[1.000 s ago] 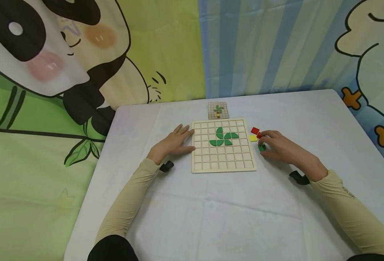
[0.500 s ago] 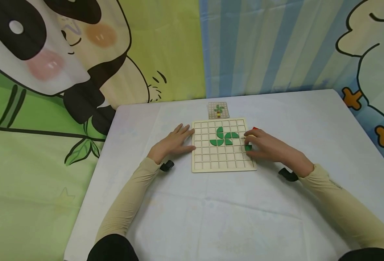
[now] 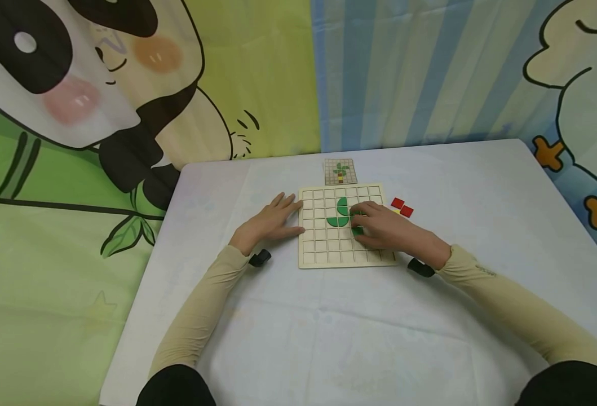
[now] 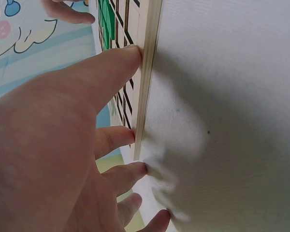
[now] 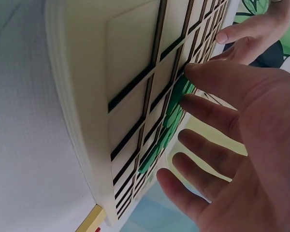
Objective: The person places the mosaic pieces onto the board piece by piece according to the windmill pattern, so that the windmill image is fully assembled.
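Observation:
A square wooden grid board (image 3: 323,251) lies on the table. My left hand (image 3: 265,226) touches its left edge, thumb and forefinger on the rim and fingers spread. Above the board's middle, my right hand (image 3: 392,228) pinches a green quarter-circle tile (image 5: 177,94) between thumb and forefinger. In the head view this held tile (image 3: 357,230) shows between the fingertips. Several green tiles (image 3: 337,221) sit in the grid to its left and beyond. My right hand partly covers others in the head view.
A small pattern card (image 3: 340,172) with a green, yellow and red figure lies behind the board. Right of the board are two red tiles (image 3: 406,211) and a yellow piece (image 5: 90,220), mostly hidden by my hand in the head view. A printed cloth hangs behind the white table (image 3: 288,338).
My right hand has carried the green tile leftward from beside the board to above its middle, uncovering the red tiles. The left hand stays at the board's edge.

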`<action>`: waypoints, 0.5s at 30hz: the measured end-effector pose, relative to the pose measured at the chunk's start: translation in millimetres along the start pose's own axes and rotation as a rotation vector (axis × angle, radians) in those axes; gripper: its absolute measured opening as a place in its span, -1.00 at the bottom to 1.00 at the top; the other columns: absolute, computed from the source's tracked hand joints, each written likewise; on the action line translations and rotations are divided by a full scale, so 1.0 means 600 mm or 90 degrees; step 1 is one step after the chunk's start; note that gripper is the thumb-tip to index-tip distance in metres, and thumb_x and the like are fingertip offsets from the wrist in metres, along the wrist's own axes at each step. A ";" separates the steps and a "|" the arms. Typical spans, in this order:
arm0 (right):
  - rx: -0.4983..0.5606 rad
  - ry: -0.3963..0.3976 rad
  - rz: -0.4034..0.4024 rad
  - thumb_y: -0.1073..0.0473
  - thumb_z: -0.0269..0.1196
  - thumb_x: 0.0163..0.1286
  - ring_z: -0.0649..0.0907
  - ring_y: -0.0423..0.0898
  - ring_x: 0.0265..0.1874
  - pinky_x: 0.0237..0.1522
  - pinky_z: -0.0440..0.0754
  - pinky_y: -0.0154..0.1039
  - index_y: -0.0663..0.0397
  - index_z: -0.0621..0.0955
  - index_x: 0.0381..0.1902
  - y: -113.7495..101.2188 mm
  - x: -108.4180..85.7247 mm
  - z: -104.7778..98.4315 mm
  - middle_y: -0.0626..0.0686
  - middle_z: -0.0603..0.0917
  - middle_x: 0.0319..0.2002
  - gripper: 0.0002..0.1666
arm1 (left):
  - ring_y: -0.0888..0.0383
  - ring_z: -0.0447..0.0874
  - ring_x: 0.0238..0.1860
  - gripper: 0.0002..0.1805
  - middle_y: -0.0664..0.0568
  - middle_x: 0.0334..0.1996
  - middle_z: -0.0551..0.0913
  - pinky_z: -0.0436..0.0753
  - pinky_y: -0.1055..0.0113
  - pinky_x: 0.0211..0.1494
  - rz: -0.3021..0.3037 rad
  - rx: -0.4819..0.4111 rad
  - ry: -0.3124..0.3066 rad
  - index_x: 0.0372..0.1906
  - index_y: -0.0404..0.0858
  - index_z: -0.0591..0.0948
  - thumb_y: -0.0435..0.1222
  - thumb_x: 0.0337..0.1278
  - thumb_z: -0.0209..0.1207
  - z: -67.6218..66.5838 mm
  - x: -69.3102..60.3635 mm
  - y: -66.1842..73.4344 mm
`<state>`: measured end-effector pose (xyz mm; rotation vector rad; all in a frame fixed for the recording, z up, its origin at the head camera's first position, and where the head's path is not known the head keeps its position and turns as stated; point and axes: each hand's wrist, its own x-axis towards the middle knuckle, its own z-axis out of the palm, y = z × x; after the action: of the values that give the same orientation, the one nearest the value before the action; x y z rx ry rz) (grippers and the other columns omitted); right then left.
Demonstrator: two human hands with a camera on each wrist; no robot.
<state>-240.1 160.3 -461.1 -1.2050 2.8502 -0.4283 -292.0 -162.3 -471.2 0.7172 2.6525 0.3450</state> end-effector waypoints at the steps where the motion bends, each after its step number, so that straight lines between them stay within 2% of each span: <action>1: -0.006 0.003 0.003 0.09 0.36 0.35 0.48 0.17 0.29 0.32 0.49 0.12 0.09 0.69 -0.05 0.000 0.001 0.001 0.21 0.54 0.25 -0.72 | -0.10 -0.39 0.66 -0.07 -0.07 0.65 -0.11 -0.05 -0.12 0.65 -0.001 0.001 0.000 0.63 0.00 0.05 0.28 0.32 0.06 0.000 0.000 0.000; 9: -0.026 0.049 -0.013 0.15 0.39 0.32 0.54 0.16 0.21 0.25 0.56 0.07 0.07 0.71 -0.20 0.002 0.000 0.005 0.21 0.61 0.17 -0.86 | -0.08 -0.40 0.66 -0.07 -0.05 0.65 -0.12 -0.05 -0.13 0.64 -0.009 0.003 0.000 0.63 0.01 0.04 0.27 0.32 0.07 -0.002 -0.001 0.003; 15: -0.007 0.040 -0.001 0.14 0.38 0.34 0.54 0.16 0.21 0.25 0.57 0.08 0.04 0.70 -0.21 0.004 -0.002 0.007 0.21 0.61 0.18 -0.88 | -0.08 -0.40 0.66 -0.07 -0.05 0.65 -0.12 -0.05 -0.12 0.65 -0.011 0.004 -0.003 0.63 0.01 0.04 0.28 0.32 0.07 -0.001 0.000 0.002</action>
<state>-240.2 161.9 -466.0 -1.2163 2.9081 -0.4578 -291.6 -161.3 -470.4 0.6964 2.6547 0.3300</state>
